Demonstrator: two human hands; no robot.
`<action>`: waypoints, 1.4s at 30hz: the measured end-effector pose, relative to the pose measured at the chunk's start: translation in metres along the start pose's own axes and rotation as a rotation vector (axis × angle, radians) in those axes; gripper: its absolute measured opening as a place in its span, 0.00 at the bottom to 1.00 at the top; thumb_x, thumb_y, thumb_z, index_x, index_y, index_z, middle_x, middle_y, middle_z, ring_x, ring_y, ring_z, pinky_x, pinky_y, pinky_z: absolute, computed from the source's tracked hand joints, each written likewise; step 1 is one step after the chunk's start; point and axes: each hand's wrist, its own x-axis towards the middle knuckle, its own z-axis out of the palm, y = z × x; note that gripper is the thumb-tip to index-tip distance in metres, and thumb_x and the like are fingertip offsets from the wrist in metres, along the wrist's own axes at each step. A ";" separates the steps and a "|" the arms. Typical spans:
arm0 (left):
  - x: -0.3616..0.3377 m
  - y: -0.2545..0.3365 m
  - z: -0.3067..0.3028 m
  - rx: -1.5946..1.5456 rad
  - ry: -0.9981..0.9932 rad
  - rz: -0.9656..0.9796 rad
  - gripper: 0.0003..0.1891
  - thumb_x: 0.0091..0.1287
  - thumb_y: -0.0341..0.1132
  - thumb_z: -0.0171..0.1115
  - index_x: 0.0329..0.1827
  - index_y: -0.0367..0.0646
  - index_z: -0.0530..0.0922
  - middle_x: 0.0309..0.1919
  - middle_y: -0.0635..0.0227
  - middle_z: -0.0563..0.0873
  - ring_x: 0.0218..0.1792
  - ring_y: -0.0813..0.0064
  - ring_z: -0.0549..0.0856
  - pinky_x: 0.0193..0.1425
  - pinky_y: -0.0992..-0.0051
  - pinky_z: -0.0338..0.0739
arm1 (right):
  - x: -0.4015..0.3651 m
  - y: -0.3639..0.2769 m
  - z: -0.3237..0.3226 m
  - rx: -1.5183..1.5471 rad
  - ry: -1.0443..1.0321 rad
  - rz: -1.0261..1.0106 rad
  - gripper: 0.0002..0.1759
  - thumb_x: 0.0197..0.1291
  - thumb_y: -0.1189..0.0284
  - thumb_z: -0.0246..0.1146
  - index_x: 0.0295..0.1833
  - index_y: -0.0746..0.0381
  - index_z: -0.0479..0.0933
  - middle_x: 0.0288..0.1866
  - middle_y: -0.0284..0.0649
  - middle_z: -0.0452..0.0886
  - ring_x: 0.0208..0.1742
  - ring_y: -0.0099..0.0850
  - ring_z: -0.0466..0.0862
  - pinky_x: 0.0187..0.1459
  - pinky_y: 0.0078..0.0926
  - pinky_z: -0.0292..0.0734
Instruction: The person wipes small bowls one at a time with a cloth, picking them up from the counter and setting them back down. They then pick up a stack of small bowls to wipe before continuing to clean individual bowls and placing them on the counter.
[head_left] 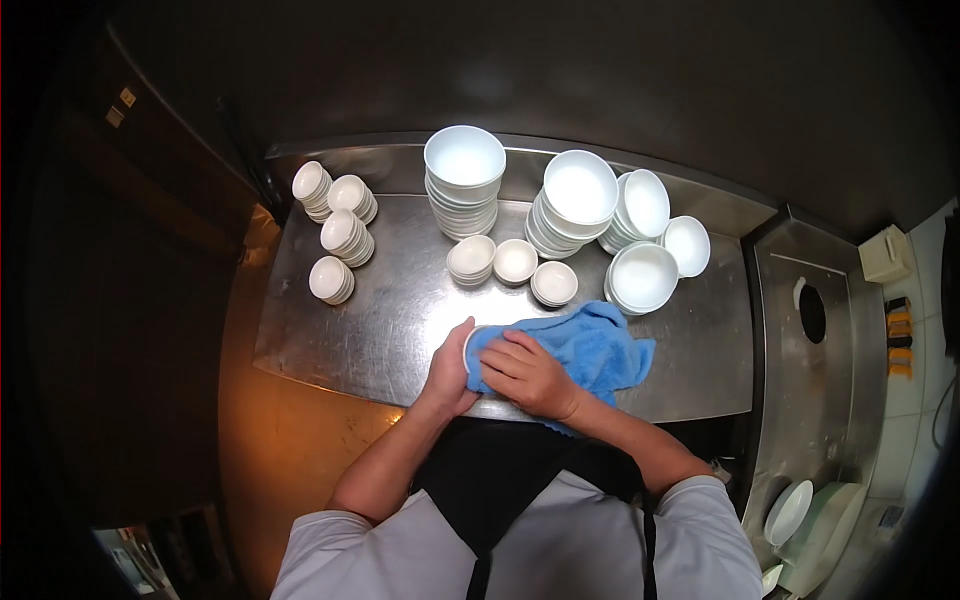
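My left hand [449, 373] grips a small white bowl [467, 350] from its left side, near the front edge of the steel table. Only a thin strip of the bowl's rim shows; a blue cloth [603, 350] covers the rest. With bent fingers, my right hand [527, 374] holds the cloth against the bowl. The cloth's loose end spreads out to the right over the table. Just beyond my hands stand three short groups of small white bowls [472, 257].
Tall stacks of larger white bowls [465, 158] line the back and right of the steel table [400, 285]. Several stacks of small bowls [346, 230] stand at the left. On the right, a steel counter [795, 400] has a round hole, with a white dish [789, 513] near its front.
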 end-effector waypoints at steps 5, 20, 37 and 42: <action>0.002 0.002 -0.001 -0.035 0.077 0.024 0.23 0.78 0.50 0.46 0.53 0.39 0.80 0.46 0.61 0.87 0.47 0.68 0.86 0.57 0.68 0.80 | -0.004 0.000 0.014 -0.046 0.028 0.089 0.09 0.54 0.75 0.65 0.41 0.63 0.79 0.56 0.44 0.83 0.56 0.40 0.83 0.65 0.45 0.72; 0.008 -0.008 -0.014 0.338 -0.131 0.291 0.27 0.82 0.50 0.40 0.63 0.33 0.74 0.52 0.58 0.84 0.50 0.66 0.84 0.62 0.64 0.77 | -0.012 0.008 0.013 0.305 0.291 0.814 0.09 0.67 0.71 0.62 0.40 0.68 0.76 0.31 0.50 0.78 0.29 0.40 0.81 0.33 0.38 0.74; -0.010 0.094 -0.116 1.619 0.920 1.266 0.14 0.68 0.26 0.62 0.56 0.41 0.84 0.55 0.59 0.87 0.62 0.62 0.81 0.68 0.60 0.69 | -0.015 0.023 0.001 0.850 0.644 1.213 0.13 0.78 0.63 0.52 0.48 0.63 0.73 0.34 0.37 0.81 0.29 0.22 0.79 0.32 0.22 0.76; 0.008 0.114 -0.162 1.917 1.019 1.211 0.18 0.68 0.25 0.60 0.60 0.46 0.82 0.59 0.65 0.85 0.65 0.64 0.79 0.74 0.50 0.56 | -0.014 0.020 0.000 0.726 0.609 1.114 0.11 0.78 0.65 0.53 0.47 0.62 0.72 0.32 0.35 0.79 0.29 0.21 0.78 0.31 0.21 0.75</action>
